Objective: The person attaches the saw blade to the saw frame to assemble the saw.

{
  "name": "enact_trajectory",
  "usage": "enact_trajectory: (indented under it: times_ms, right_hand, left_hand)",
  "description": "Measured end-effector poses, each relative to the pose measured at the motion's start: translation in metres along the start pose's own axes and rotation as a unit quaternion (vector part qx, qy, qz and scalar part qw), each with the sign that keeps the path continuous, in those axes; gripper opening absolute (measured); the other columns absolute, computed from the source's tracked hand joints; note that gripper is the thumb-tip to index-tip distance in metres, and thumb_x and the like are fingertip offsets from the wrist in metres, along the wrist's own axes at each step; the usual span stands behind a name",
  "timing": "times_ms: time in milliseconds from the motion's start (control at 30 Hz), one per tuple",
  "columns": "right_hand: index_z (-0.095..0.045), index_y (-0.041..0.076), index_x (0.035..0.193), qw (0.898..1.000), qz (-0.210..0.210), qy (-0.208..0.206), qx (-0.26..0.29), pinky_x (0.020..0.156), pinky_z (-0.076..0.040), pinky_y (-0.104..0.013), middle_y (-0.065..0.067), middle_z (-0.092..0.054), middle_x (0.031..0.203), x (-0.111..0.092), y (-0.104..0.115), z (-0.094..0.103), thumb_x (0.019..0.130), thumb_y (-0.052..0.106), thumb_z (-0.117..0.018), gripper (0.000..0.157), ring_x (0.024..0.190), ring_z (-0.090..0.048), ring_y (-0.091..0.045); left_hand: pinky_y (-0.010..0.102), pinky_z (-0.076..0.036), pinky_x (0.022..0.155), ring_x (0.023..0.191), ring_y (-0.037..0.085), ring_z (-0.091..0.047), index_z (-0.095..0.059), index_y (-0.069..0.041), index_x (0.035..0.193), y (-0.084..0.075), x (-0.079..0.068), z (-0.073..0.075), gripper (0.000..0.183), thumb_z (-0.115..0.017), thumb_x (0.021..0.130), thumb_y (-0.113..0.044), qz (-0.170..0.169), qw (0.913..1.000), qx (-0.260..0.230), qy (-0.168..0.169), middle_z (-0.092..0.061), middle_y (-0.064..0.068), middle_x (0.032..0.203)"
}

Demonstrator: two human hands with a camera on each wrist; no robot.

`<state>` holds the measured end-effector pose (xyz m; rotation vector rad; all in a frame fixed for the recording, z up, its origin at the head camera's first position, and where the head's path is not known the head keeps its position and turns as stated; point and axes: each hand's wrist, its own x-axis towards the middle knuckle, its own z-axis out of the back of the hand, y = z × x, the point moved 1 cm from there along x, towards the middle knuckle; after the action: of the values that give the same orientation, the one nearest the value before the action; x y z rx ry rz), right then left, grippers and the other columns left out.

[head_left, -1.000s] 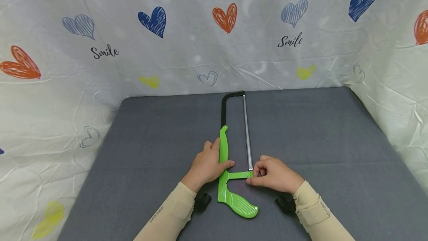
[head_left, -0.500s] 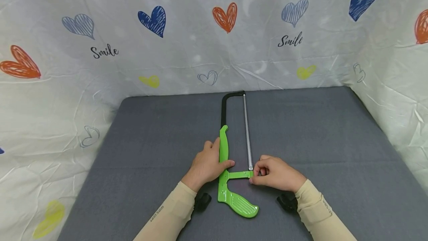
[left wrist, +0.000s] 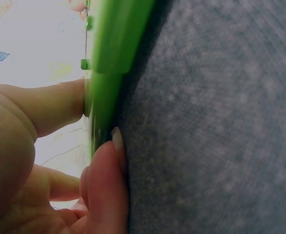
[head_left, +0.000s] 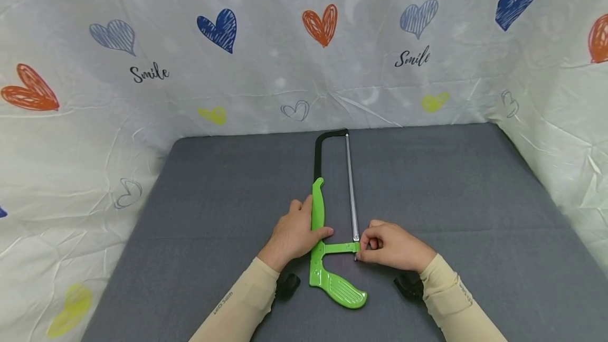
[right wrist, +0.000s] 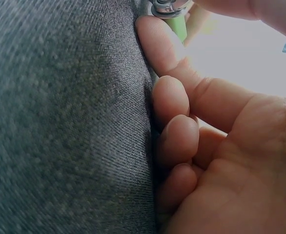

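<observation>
A hacksaw (head_left: 332, 215) lies flat on the grey desk (head_left: 451, 199), a little nearer the front edge than the back and about midway between the left and right edges. Its green handle (head_left: 339, 289) points toward the front edge, while the black frame (head_left: 317, 154) runs away toward the back edge and bends over at the far end. The thin silver blade (head_left: 350, 183) runs parallel to the frame on its right side, down to a green crossbar (head_left: 341, 248) that juts from the handle.

The left hand (head_left: 294, 236) lies over the upper green part of the saw, fingers curled round it; in the left wrist view the thumb and a fingertip (left wrist: 114, 146) clamp the green bar (left wrist: 111, 73) from both sides against the cloth.

The right hand (head_left: 391, 247) sits at the right end of the crossbar, where the blade meets it. Its thumb and forefinger pinch a small metal nut (right wrist: 168, 7) on the end of the bar, and the other fingers (right wrist: 174, 136) are curled in, their knuckles resting on the desk.

Both forearms wear beige sleeves (head_left: 237, 305), with a black wrist mount (head_left: 287, 285) showing beneath each. Behind the back edge and along both sides of the desk hangs a white sheet (head_left: 266, 83) printed with coloured hearts and the word "Smile"
</observation>
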<state>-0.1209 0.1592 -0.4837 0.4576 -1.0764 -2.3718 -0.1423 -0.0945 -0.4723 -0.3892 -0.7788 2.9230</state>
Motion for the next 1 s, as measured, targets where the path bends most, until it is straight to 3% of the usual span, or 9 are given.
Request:
enact_trajectory:
  times_ms: [1000]
  right_hand:
    - [-0.075, 0.022, 0.09, 1.0, 0.004, 0.01, -0.003, 0.068, -0.042, -0.023, 0.005, -0.053, 0.084, -0.0011, -0.001, 0.0016, 0.093, 0.019, -0.079, 0.006, 0.072, -0.048, -0.004]
  left_hand:
    - [0.039, -0.052, 0.073, 0.082, 0.027, -0.06, -0.029, -0.006, 0.171, 0.0011, 0.0017, -0.0022, 0.102, -0.082, 0.096, -0.049, 0.001, 1.0, 0.007, -0.002, -0.053, 0.021, 0.137]
